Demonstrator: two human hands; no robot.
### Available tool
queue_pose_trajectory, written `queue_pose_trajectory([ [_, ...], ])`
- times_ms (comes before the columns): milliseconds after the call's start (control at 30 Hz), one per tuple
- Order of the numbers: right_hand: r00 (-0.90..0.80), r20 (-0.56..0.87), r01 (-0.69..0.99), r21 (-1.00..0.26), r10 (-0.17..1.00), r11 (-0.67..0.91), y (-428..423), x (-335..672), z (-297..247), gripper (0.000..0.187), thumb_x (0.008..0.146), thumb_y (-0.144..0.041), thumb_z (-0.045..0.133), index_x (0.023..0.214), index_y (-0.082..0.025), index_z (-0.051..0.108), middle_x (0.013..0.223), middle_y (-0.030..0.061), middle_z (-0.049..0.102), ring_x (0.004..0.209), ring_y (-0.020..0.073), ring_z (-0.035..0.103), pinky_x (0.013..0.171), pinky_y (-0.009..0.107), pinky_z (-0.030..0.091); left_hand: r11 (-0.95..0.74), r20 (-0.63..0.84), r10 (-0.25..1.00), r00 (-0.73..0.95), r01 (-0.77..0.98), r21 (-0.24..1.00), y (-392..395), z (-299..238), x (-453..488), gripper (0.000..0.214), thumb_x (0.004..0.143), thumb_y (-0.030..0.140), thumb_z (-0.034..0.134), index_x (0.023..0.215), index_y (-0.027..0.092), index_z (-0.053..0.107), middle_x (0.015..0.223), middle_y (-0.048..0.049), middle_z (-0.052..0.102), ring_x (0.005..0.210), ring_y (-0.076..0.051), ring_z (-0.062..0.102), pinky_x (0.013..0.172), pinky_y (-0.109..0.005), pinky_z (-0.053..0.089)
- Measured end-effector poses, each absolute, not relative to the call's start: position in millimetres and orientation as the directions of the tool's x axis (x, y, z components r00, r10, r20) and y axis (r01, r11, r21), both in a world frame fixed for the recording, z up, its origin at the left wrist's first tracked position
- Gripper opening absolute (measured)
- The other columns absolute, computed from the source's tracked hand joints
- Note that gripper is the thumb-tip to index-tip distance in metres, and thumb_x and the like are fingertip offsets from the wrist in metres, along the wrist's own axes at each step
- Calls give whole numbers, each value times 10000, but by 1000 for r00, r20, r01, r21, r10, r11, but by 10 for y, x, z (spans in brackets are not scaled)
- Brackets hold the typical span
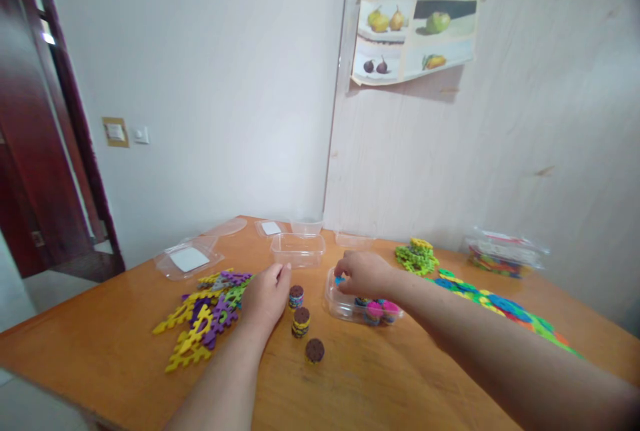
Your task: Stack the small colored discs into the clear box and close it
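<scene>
My left hand (265, 294) rests on the table, fingers curled under and their tips hidden, so I cannot see whether anything is in them. Just right of it stands a small stack of round pieces (296, 296) with a brown top. Nearer to me are a brown-topped stack with yellow and dark layers (301, 322) and another brown-topped stack (315, 351). My right hand (367, 271) is over a clear plastic container (340, 311), its fingers closed at a small blue piece (340, 280). Pink-topped stacks (383, 312) sit inside that container, partly behind my wrist.
Yellow, purple and green notched pieces (205, 318) lie heaped on the left. Clear lids (190, 259) and an open clear box (298, 250) are farther back. Green pieces (417, 258), a row of coloured discs (500, 302) and a filled clear box (505, 254) occupy the right.
</scene>
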State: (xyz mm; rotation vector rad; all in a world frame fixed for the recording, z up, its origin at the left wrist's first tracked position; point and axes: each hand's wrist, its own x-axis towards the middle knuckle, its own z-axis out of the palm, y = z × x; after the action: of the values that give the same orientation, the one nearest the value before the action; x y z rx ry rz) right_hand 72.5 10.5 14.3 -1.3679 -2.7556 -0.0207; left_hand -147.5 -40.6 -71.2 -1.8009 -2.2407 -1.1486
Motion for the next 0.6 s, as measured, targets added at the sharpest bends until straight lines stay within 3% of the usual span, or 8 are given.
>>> queue_pose_trajectory([
  [200, -606, 45, 796, 21, 794, 605, 122, 686, 100, 350, 700, -368, 671, 1029, -269, 731, 1034, 76, 698, 930, 267, 638, 711, 309, 451, 60, 455, 829, -325, 861, 506, -413, -707, -1472, 422, 948, 479, 343, 665, 201, 486, 637, -7, 589, 603, -130, 496, 561, -278, 158],
  [400, -572, 163, 812, -21, 804, 583, -75, 728, 207, 272, 859, -314, 485, 1028, -240, 685, 996, 40, 704, 863, 191, 631, 668, 265, 401, 48, 464, 826, -319, 861, 506, -403, -719, -1475, 415, 949, 462, 344, 671, 200, 506, 659, -13, 602, 618, -131, 505, 564, -278, 163],
  [600, -694, 234, 669, -140, 681, 730, -694, 717, 114, 223, 859, -253, 461, 882, -236, 683, 881, 5, 711, 733, 130, 612, 594, 233, 344, 54, 463, 828, -317, 866, 496, -405, -725, -1466, 433, 950, 477, 338, 680, 196, 527, 682, -23, 619, 612, -129, 487, 566, -277, 167],
])
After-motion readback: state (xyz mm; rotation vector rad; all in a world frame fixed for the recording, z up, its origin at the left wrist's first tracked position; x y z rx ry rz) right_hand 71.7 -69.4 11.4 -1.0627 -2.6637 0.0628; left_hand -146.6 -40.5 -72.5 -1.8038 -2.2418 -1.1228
